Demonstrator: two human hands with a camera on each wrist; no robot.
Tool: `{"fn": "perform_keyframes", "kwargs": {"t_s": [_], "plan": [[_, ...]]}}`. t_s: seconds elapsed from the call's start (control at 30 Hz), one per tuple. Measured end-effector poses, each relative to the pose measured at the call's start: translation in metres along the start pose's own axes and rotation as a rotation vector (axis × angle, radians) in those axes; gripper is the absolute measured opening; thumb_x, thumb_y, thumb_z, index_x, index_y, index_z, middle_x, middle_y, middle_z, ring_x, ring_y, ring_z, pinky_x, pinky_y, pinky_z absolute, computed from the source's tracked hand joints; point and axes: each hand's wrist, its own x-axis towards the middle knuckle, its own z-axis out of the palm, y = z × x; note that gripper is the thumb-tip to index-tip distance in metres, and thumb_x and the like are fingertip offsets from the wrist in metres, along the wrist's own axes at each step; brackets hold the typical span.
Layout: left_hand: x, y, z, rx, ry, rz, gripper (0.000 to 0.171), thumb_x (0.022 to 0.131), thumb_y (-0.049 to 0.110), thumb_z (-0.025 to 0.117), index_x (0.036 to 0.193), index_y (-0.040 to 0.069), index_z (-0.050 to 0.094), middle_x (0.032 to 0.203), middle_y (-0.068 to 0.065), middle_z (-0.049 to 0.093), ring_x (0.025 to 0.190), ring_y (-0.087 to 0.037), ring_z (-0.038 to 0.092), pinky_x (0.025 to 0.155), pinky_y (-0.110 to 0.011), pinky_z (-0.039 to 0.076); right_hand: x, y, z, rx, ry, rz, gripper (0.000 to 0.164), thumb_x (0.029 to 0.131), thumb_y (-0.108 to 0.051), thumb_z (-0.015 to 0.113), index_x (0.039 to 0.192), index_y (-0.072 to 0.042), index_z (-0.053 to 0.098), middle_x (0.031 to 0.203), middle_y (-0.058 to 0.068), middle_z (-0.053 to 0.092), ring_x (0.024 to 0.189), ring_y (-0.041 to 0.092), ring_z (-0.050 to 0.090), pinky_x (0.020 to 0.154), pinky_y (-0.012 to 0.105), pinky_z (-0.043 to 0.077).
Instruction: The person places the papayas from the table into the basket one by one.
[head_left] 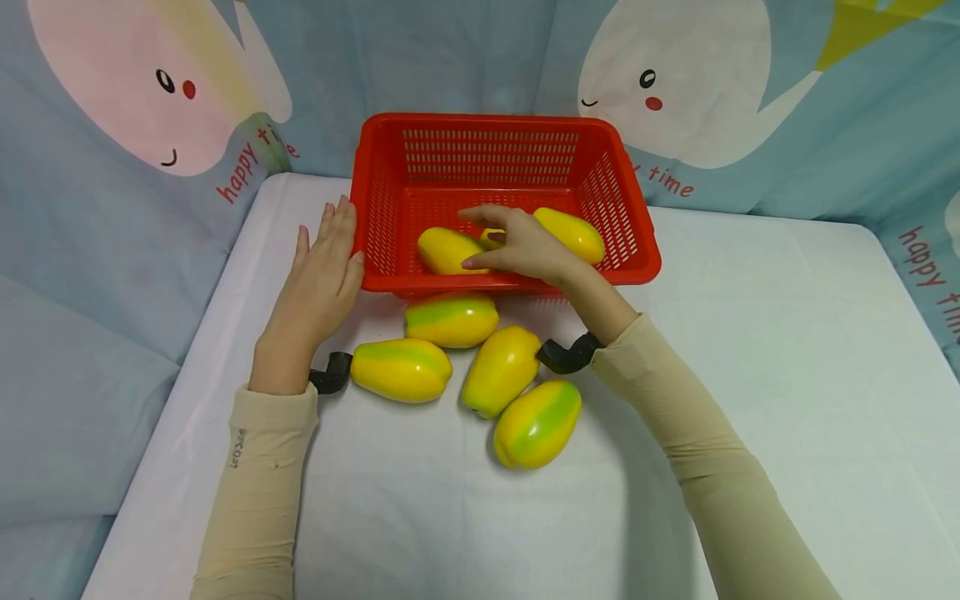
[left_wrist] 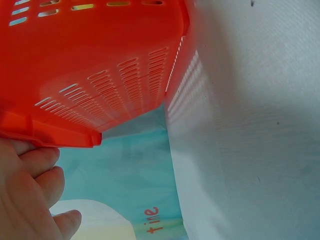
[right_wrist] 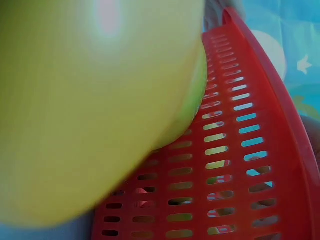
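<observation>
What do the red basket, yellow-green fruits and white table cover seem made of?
Red basket: plastic, fairly glossy; moulded rim and slots.
Yellow-green fruits: smooth, shiny, perhaps plastic given the crisp highlights, though real skin isn't ruled out.
White table cover: probably matt cloth; soft creases.

- The basket (head_left: 487, 122): smooth plastic from where I stand, its rim softly shiny.
- The yellow-green fruits (head_left: 401, 370): slick skin, glossy enough to catch highlights (almost waxed-looking, I'd say).
- The table covering (head_left: 757, 350): matt white cloth, faintly textured close up.
- The backdrop (head_left: 465, 58): printed fabric, smooth and mostly matt.
- The beige sleeves (head_left: 258, 500): matt, stretchy-looking cloth.
</observation>
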Motion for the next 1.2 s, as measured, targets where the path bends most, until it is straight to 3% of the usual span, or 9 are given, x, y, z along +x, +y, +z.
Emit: {"fn": "perform_keyframes", "kwargs": {"t_s": [0.37,0.6,0.8,0.9,1.2], "plan": [[0.000,-0.001,0.000,-0.006,-0.002,-0.001,0.060,0.100,0.027,0.029,0.152,0.006,0.007,0.158,-0.005,0.005,0.144,-0.019,-0.001,0.113,-0.049,-0.003,-0.023,-0.009,-0.005,0.192,0.080,-0.088,0.058,0.083,-0.009,0.071,0.136,-0.003,0.049,0.137,0.007,0.049,0.126,0.016,0.045,0.104,0.030,0.037],[0.000,0.000,0.000,-0.001,-0.002,-0.005,0.061,0.100,0.028,0.029,0.152,0.007,0.006,0.158,-0.004,0.005,0.144,-0.019,-0.001,0.113,-0.047,-0.005,-0.051,-0.013,-0.011,0.200,0.100,-0.148,0.057,0.081,-0.005,0.071,0.134,0.000,0.050,0.135,0.009,0.051,0.125,0.019,0.048,0.104,0.033,0.038],[0.000,0.001,-0.001,0.007,-0.003,-0.004,0.060,0.100,0.028,0.028,0.152,0.007,0.006,0.157,-0.005,0.005,0.144,-0.019,-0.001,0.113,-0.047,-0.004,-0.075,-0.009,-0.009,0.229,0.102,-0.275,0.052,0.081,0.002,0.070,0.129,0.005,0.052,0.133,0.014,0.052,0.126,0.031,0.046,0.103,0.043,0.038],[-0.001,0.002,-0.001,0.009,-0.005,-0.005,0.060,0.100,0.028,0.029,0.152,0.006,0.007,0.157,-0.006,0.006,0.144,-0.019,-0.001,0.113,-0.048,-0.004,-0.089,-0.006,-0.007,0.232,0.093,-0.313,0.052,0.081,0.004,0.069,0.129,0.007,0.051,0.135,0.014,0.051,0.126,0.029,0.045,0.101,0.043,0.040],[-0.001,0.002,-0.001,0.005,-0.005,-0.007,0.060,0.100,0.027,0.030,0.152,0.006,0.006,0.158,-0.006,0.006,0.144,-0.019,-0.001,0.113,-0.047,-0.005,-0.121,0.011,-0.002,0.174,0.073,-0.303,0.054,0.082,-0.001,0.070,0.132,0.002,0.051,0.134,0.013,0.052,0.125,0.025,0.046,0.104,0.035,0.037]]}}
